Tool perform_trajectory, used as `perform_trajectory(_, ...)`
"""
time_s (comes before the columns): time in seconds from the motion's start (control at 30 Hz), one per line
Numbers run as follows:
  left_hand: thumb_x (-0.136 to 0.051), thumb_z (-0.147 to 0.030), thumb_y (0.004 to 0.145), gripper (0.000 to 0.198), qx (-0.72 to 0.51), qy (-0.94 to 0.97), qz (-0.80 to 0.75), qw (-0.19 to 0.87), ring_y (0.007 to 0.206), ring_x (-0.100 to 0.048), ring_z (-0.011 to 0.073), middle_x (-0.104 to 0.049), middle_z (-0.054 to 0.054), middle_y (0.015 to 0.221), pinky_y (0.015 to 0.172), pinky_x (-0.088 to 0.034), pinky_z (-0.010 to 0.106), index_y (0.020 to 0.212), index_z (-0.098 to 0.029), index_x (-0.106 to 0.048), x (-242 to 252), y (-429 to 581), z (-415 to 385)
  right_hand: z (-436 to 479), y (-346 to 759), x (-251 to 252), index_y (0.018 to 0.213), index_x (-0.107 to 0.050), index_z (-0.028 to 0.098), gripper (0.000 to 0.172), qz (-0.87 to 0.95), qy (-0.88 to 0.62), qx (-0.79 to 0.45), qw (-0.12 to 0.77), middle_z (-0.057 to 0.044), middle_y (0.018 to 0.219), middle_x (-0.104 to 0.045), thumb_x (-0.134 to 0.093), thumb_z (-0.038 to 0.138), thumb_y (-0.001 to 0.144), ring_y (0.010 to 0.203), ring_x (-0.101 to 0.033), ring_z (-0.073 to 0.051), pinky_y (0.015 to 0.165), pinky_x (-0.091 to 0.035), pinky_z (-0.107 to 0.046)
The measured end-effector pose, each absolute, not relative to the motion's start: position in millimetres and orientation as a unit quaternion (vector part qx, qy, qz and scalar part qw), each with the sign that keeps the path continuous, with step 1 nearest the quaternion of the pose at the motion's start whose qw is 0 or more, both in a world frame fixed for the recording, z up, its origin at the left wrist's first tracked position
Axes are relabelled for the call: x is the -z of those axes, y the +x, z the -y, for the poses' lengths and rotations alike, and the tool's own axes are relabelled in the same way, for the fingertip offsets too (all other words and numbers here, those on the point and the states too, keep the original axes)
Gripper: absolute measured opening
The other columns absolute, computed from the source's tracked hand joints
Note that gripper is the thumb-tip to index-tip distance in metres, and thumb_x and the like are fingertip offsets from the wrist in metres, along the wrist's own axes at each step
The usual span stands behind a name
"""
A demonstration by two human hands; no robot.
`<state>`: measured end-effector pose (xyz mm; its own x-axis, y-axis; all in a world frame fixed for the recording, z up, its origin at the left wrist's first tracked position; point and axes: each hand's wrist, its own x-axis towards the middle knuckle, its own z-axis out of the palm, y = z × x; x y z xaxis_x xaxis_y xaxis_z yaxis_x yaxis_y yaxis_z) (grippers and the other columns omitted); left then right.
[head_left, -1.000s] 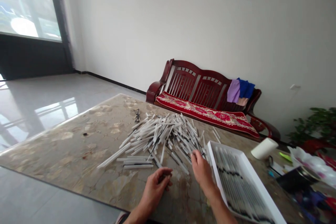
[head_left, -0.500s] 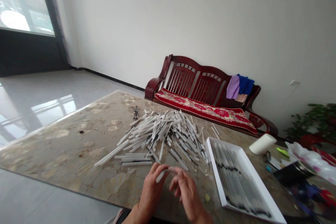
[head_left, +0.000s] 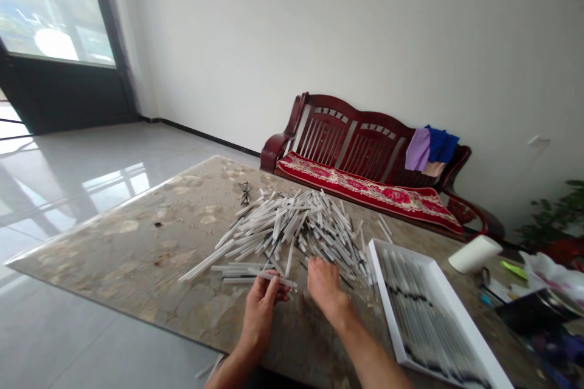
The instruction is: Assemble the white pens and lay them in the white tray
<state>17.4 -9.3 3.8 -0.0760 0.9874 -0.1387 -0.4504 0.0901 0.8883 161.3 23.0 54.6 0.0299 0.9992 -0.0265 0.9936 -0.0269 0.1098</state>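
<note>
Slim white, translucent tubes (head_left: pixel 292 219) lie in a loose heap on the table, with thin dark rods among them. My left hand (head_left: pixel 262 307) pinches one slim white tube (head_left: pixel 280 279) between thumb and fingers, just in front of the heap. It lies nearly level, tilted slightly down to the right. At the heap's front edge, my right hand (head_left: pixel 325 285) is closed, fingers curled downward; its fingertips are hidden, so what they grip cannot be made out. To the right, a white open box (head_left: pixel 387 310) holds rows of similar tubes with dark parts.
The patterned table (head_left: pixel 137 243) spreads out to the left. A pair of glasses (head_left: pixel 245 192) sits behind the heap. On the right are a white roll (head_left: pixel 474 254), a black cylindrical cup (head_left: pixel 524 310) and plastic bags (head_left: pixel 552 273). A wooden bench (head_left: pixel 356 140) stands beyond.
My hands were close together at the front; now my right hand has reached forward to the heap. My left hand has turned, its tube now lying nearly level. The view has shifted slightly left.
</note>
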Motion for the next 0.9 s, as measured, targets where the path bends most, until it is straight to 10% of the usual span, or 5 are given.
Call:
perform_trajectory(0.2, -0.067, -0.059, 0.074, 0.043, -0.581, 0.324, -0.419, 0.618, 0.071, -0.068, 0.0209, -0.072, 0.002, 0.077, 0.064, -0.056, 0.031, 0.088, -0.019, -0.06, -6.7, 16.1, 9.5, -16.5, 167.7, -62.2, 0.097, -0.066, 0.015, 0.022, -0.685, 0.728, -0.033, 0.01, -0.014, 0.088, -0.074, -0.051, 0.008, 0.083, 0.081, -0.071, -0.023, 0.067, -0.047, -0.026)
perform_trajectory(0.47, -0.054, -0.045, 0.089, 0.028, -0.565, 0.523, -0.427, 0.475, 0.074, -0.064, 0.0185, -0.069, 0.002, 0.08, 0.073, -0.051, 0.028, 0.095, -0.021, -0.067, 1.2, 21.4, 21.4, 23.7, 183.4, -105.2, 0.091, -0.066, 0.021, 0.019, -0.703, 0.614, 0.129, -0.335, -0.003, 0.085, -0.071, -0.048, 0.026, 0.09, 0.079, -0.066, -0.017, 0.071, -0.047, -0.024)
perform_trajectory(0.9, -0.047, -0.038, 0.095, 0.029, -0.513, 0.665, -0.465, 0.281, 0.081, -0.063, 0.0204, -0.066, 0.004, 0.084, 0.073, -0.05, 0.027, 0.103, -0.028, -0.074, 1.3, 19.0, 22.3, 57.1, 196.4, -159.8, 0.082, -0.072, 0.023, 0.018, -0.749, 0.598, 0.063, -0.278, -0.002, 0.078, -0.068, -0.054, 0.022, 0.087, 0.076, -0.063, -0.016, 0.07, -0.045, -0.024)
